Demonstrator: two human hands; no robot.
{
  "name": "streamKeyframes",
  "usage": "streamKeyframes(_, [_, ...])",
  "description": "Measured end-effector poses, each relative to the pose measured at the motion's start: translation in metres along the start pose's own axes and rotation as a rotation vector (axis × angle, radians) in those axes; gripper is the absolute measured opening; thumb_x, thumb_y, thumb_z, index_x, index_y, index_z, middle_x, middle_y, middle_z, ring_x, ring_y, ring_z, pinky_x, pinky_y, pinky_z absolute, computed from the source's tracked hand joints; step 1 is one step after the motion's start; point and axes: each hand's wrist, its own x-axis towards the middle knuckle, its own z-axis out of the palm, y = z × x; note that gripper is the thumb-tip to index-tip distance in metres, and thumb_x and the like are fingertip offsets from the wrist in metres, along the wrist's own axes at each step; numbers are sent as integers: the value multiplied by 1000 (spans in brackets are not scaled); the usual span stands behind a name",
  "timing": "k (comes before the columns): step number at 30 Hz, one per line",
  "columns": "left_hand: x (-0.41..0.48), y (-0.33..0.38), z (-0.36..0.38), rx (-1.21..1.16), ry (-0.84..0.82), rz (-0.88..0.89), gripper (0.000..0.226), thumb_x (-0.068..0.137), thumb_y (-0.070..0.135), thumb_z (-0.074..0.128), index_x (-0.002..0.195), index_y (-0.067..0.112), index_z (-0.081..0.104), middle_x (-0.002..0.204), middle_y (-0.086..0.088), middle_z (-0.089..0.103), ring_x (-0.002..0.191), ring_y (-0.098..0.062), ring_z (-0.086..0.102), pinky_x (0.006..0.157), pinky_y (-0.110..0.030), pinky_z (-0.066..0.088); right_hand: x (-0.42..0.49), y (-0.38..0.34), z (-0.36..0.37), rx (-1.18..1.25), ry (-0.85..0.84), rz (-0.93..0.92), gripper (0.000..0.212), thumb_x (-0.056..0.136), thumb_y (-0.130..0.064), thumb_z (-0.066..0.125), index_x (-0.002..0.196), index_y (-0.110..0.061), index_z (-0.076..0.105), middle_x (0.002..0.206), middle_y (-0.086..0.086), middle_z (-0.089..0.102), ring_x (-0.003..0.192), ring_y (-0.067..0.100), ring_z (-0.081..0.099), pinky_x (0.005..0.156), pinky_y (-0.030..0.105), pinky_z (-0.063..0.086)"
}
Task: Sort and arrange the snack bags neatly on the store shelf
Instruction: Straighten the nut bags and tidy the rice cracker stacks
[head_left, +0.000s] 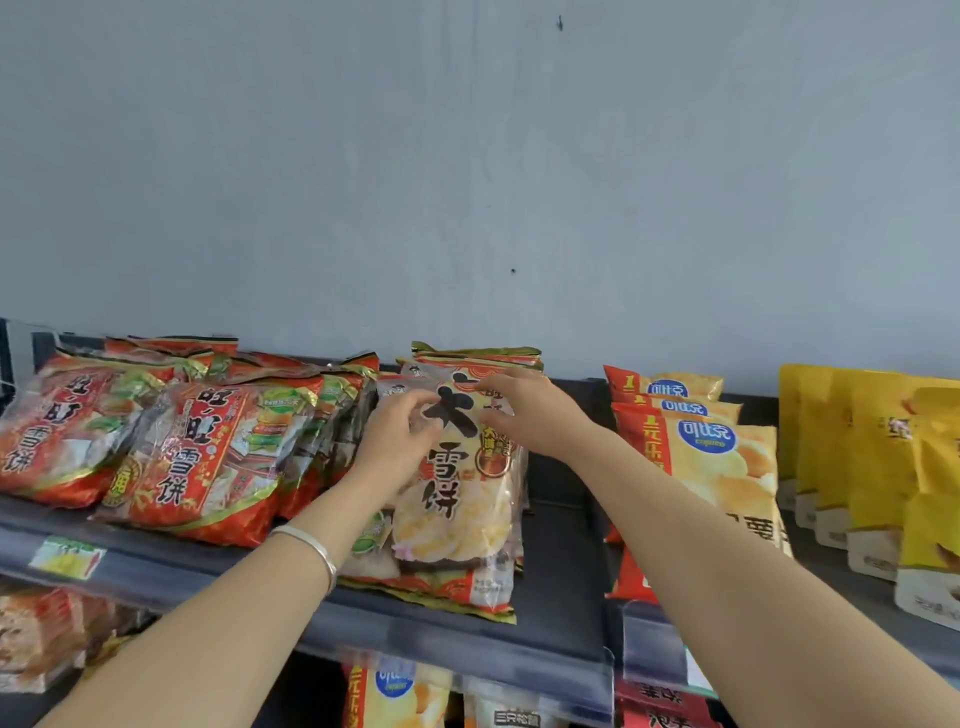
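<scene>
1. The rice cracker bag (457, 499) with big black characters lay on top of a small stack in the middle of the shelf (550, 587), its lower end near the front edge.
2. The left hand (400, 441) had its fingers and thumb curled on the bag's upper left part, pinching the wrapper. A silver bracelet (317, 551) sat on that wrist.
3. The right hand (524, 410) lay over the bag's upper right part with its fingers bent (whether it clasped the wrapper or merely touched it, I could not tell).
4. Red bags (208, 457) were heaped untidily just to the left, touching the stack.
5. Yellow chip bags (722, 457) stood in a row to the right, apart from the stack, with yellow pouches (878, 447) beyond them.
6. A grey wall (467, 182) rose behind the shelf.
</scene>
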Motion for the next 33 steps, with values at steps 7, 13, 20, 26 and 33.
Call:
streamKeyframes(7, [53,-52,-21,-23,-10,29,52,86,21,66,134,20,46,138,-4,42,131,-19,35,105,-32,29,49,-17,24,-89,55,164,43,97,-43,44,136,-26,51,135,5,53,121,26,51,96,45,47])
streamKeyframes(13, [91,-82,-20,-237,-57,-32,48,90,20,60,135,21,42,142,-3,38,132,-19,34,107,-34,29,75,-12,36,-122,74,309,42,101,-40,35,135,-22,51,136,5,53,120,26,53,98,46,46])
streamKeyframes(20, [142,-95,-13,-444,-222,-175,61,93,34,55,146,22,26,151,-7,29,138,-24,29,107,-38,27,120,13,36,-116,-2,390,41,102,-28,33,138,-18,48,138,8,50,121,30,50,100,45,44])
streamKeyframes(26, [187,-102,5,-592,-363,-492,94,68,60,71,144,19,33,144,-11,43,126,-29,47,103,-45,40,159,47,34,-181,-168,416,45,100,-29,38,143,-16,41,146,8,44,131,29,42,109,45,36])
streamKeyframes(33, [204,-109,26,-733,-563,-521,37,88,43,58,101,9,66,78,-9,73,74,-26,67,67,-32,51,176,66,41,-261,-287,436,59,97,-48,41,146,-15,35,148,15,34,134,39,33,109,47,31])
